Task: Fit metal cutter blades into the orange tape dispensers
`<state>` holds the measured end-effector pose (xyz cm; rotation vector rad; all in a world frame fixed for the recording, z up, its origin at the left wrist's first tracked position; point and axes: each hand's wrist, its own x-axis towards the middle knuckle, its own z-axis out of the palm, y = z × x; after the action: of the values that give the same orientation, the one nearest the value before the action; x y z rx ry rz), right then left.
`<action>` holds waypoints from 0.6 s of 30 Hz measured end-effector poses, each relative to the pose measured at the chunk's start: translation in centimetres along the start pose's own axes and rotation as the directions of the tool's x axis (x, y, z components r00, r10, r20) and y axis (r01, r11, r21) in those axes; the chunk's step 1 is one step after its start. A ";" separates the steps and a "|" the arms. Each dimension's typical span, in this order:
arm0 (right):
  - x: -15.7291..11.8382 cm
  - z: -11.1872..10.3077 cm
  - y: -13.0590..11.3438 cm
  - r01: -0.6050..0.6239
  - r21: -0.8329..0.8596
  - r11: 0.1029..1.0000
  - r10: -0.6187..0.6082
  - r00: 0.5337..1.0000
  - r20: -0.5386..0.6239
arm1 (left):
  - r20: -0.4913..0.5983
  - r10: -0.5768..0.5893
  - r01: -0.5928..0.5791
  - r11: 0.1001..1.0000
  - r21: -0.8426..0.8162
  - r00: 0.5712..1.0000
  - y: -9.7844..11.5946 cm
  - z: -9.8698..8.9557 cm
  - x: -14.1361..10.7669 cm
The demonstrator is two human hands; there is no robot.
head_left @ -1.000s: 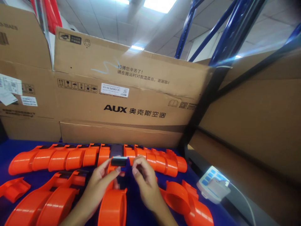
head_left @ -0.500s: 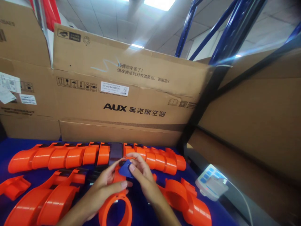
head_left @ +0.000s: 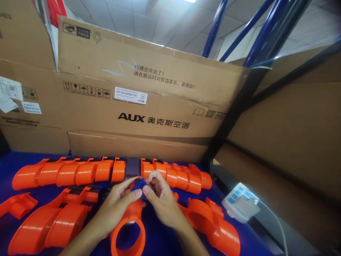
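My left hand (head_left: 121,201) is closed around the upper part of an orange plastic piece with a round ring (head_left: 128,236) at its lower end. Its thumb presses on a small blue flap (head_left: 139,184), thin and roughly triangular, which lies over the top of that piece. My right hand (head_left: 161,201) pinches the right edge of the flap between thumb and fingers. What lies under the flap is mostly hidden by the fingers. Behind both hands runs a row of similar orange parts (head_left: 85,173) with a dark block (head_left: 132,168) in its middle.
More orange parts lie left (head_left: 34,227) and right (head_left: 225,236) on the blue surface (head_left: 87,245). A white power strip (head_left: 239,202) with a plugged-in adapter and cable sits at the right. Cardboard (head_left: 149,142) walls the back; a dark post (head_left: 230,121) slants up at right.
My left thumb has moved up from the orange piece onto the blue flap. The right fingers have curled in closer to it. The view has shifted slightly.
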<state>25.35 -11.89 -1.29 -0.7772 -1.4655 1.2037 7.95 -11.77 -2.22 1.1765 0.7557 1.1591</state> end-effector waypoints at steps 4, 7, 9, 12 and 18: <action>-0.3 0.3 -0.1 -0.020 -0.005 1.000 0.020 1.000 0.002 | -0.011 -0.010 0.010 1.000 -0.003 1.000 0.0 -0.1 0.2; -0.4 0.5 -0.1 -0.016 -0.016 1.000 0.016 1.000 -0.014 | -0.039 -0.041 0.040 0.999 -0.026 0.998 0.0 0.1 0.2; -0.2 0.5 0.1 -0.001 -0.045 0.999 -0.002 0.999 -0.054 | -0.051 -0.076 0.071 0.993 -0.099 0.996 0.2 0.1 0.2; 0.1 0.3 0.2 0.031 -0.203 0.979 -0.050 0.994 -0.093 | -0.042 -0.204 0.182 0.934 -0.307 0.978 1.1 -0.2 0.2; -0.4 0.9 -0.3 0.342 -0.683 0.646 -0.027 0.904 0.427 | -0.026 -0.183 0.133 0.796 -0.590 0.983 3.7 -2.1 0.1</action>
<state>24.59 -12.65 -1.09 -0.9156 -2.3815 0.5524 5.02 -11.18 0.78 0.5338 0.4848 1.1873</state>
